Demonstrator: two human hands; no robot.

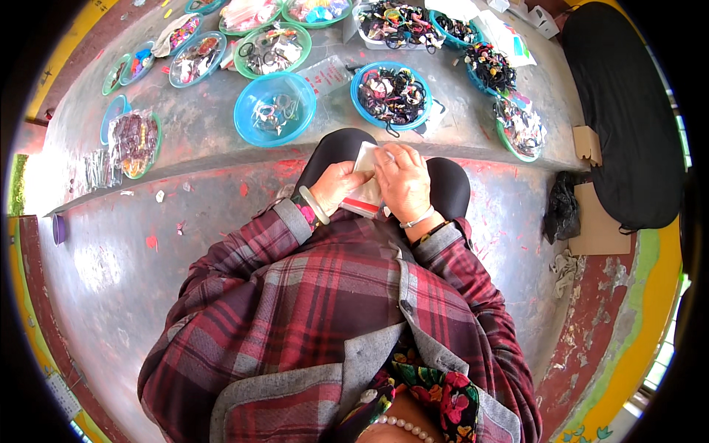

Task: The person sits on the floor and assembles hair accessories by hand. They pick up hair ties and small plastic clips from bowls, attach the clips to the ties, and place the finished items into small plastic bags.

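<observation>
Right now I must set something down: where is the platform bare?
Bare: the grey platform between the near-empty blue basin and the near-left green basket; a smaller patch left of the rightmost green basket. Bowls crowd the far side.

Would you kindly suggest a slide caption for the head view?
Left hand and right hand together on a small plastic packet, before blue basins on a grey ledge.

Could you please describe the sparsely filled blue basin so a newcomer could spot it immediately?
Start at the grey ledge beyond the black-clad knees. Along its near edge, take the left blue basin of the side-by-side pair. It holds only scattered pale loops, while the right basin is heaped with mostly dark hair ties.
</observation>
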